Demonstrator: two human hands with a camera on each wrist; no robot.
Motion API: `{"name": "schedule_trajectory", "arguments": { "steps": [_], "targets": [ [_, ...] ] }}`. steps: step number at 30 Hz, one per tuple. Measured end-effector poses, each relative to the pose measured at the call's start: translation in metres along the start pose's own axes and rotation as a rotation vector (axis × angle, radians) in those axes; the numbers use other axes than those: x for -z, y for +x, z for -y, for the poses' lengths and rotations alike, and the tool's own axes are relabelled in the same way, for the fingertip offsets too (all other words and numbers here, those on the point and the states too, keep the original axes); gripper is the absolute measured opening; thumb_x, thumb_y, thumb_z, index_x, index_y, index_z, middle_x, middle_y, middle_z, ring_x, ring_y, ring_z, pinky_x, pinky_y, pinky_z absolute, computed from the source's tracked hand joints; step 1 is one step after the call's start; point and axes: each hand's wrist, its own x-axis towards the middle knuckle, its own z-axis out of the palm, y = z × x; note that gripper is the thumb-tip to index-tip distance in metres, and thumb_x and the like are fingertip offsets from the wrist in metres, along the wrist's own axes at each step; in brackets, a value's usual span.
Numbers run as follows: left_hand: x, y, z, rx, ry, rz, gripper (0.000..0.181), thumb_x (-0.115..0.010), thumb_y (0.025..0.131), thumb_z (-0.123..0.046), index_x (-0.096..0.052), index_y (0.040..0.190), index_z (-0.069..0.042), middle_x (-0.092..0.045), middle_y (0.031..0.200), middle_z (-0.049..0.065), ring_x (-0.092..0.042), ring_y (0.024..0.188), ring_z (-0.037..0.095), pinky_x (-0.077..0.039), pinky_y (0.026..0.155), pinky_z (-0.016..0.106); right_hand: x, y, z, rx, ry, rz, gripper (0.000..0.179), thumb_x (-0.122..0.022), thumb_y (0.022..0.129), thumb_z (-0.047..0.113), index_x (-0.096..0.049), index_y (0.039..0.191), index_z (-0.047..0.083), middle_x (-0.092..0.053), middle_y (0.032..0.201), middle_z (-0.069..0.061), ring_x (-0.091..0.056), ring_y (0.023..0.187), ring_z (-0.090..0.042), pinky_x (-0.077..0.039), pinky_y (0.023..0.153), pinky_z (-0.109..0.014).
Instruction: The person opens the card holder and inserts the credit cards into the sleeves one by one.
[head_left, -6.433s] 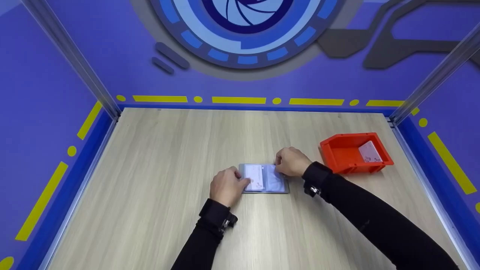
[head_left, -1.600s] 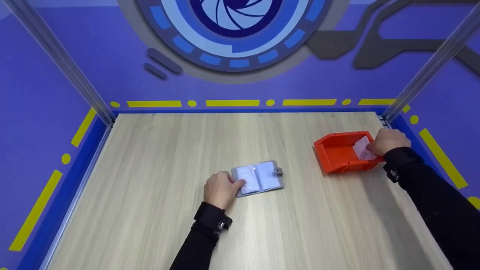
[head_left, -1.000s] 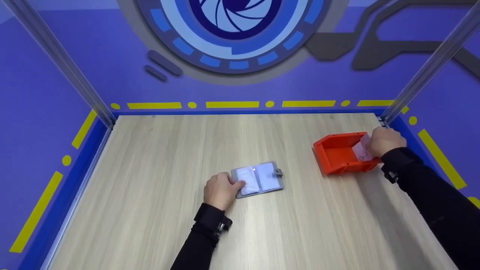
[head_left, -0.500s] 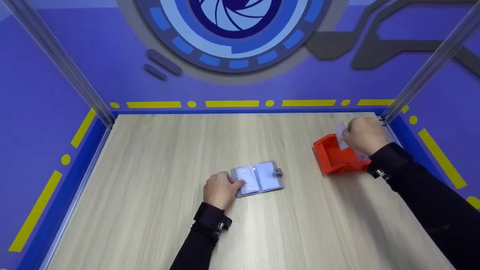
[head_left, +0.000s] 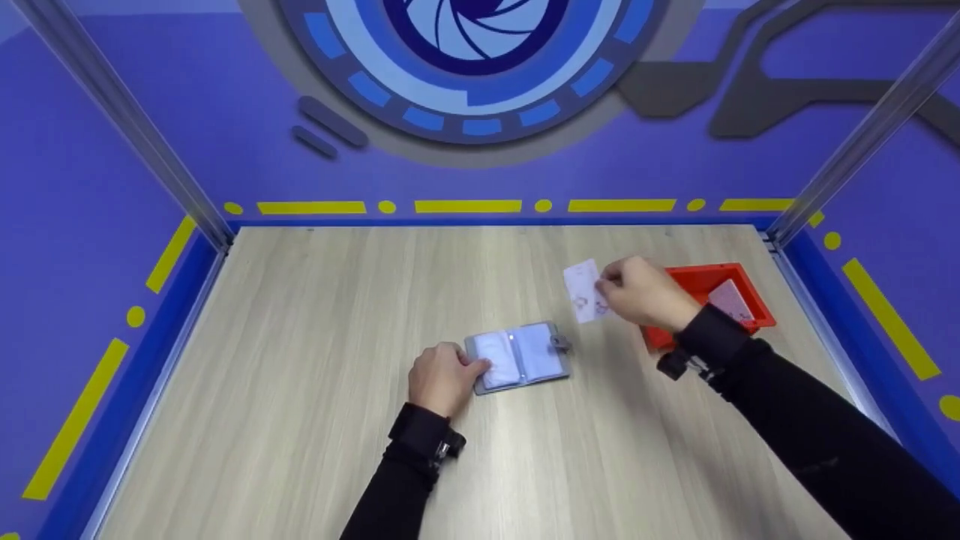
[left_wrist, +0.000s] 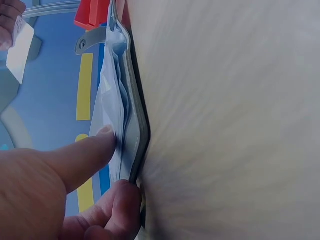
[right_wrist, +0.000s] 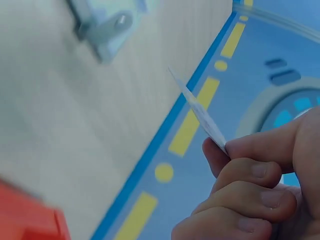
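An open card holder (head_left: 536, 352) with clear sleeves and a grey cover lies on the table, its snap strap (head_left: 559, 343) sticking out to the right. My left hand (head_left: 442, 379) pinches its left edge, thumb on top of the sleeves and fingers against the cover, as the left wrist view (left_wrist: 90, 175) shows. Up and to the right of the holder, my right hand (head_left: 641, 289) pinches a white card (head_left: 581, 291) with small reddish pictures, held in the air by its edge. In the right wrist view the card (right_wrist: 200, 112) appears nearly edge-on between thumb and forefinger.
Behind my right hand stands a red bin (head_left: 757, 300), partly hidden by the hand and wrist. Another pinkish card (head_left: 727, 298) rests inside it. Blue panels (head_left: 480, 180) with yellow marks wall the wooden table (head_left: 315, 337) at the back and sides.
My right hand has lifted a card out of the red bin and carried it left toward the card holder. The left hand stays on the holder's left edge.
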Motion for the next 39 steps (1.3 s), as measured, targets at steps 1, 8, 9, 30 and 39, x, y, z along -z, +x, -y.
{"name": "schedule_trajectory", "arguments": {
  "steps": [1,8,9,30,39],
  "targets": [
    [0.0,0.0,0.0,-0.002,-0.001,-0.003,0.041,-0.091,0.089,-0.046,-0.066,0.07,-0.02,-0.064,0.069,-0.007,-0.058,0.064,0.014,-0.041,0.06,0.033,-0.005,0.002,0.002,0.009,0.003,0.013,0.032,-0.059,0.113,0.025,-0.074,0.126,0.001,-0.071,0.103,-0.015,-0.06,0.083,-0.026,-0.047,0.07,-0.034],
    [0.001,0.0,-0.001,0.005,-0.008,-0.005,0.042,-0.091,0.09,-0.044,-0.064,0.068,-0.02,-0.06,0.068,-0.007,-0.055,0.063,0.015,-0.038,0.059,0.033,-0.045,0.014,0.01,0.029,-0.005,0.075,0.028,-0.061,0.111,0.022,-0.077,0.121,0.002,-0.07,0.098,-0.012,-0.061,0.085,-0.025,-0.048,0.072,-0.033],
    [0.001,0.0,-0.002,0.007,-0.009,-0.003,0.041,-0.091,0.09,-0.044,-0.065,0.069,-0.02,-0.06,0.069,-0.007,-0.055,0.063,0.015,-0.039,0.06,0.033,-0.051,0.016,0.011,0.029,-0.006,0.087,0.028,-0.061,0.11,0.022,-0.077,0.121,0.002,-0.069,0.097,-0.012,-0.061,0.085,-0.025,-0.048,0.072,-0.033],
    [0.003,0.001,-0.002,0.0,-0.011,0.009,0.039,-0.091,0.09,-0.042,-0.066,0.07,-0.02,-0.064,0.071,-0.006,-0.058,0.065,0.016,-0.042,0.062,0.034,-0.109,0.031,0.003,0.082,-0.028,0.156,0.04,-0.065,0.105,0.018,-0.057,0.066,0.017,-0.046,0.067,0.005,-0.047,0.064,-0.014,-0.036,0.061,-0.029],
    [0.002,0.0,0.0,-0.011,0.001,0.003,0.039,-0.091,0.09,-0.042,-0.066,0.07,-0.02,-0.064,0.07,-0.006,-0.058,0.064,0.015,-0.041,0.061,0.034,-0.116,0.035,0.003,0.061,-0.023,0.155,0.043,-0.064,0.105,0.021,-0.051,0.065,0.02,-0.046,0.064,0.006,-0.046,0.06,-0.013,-0.037,0.059,-0.029]
  ]
}}
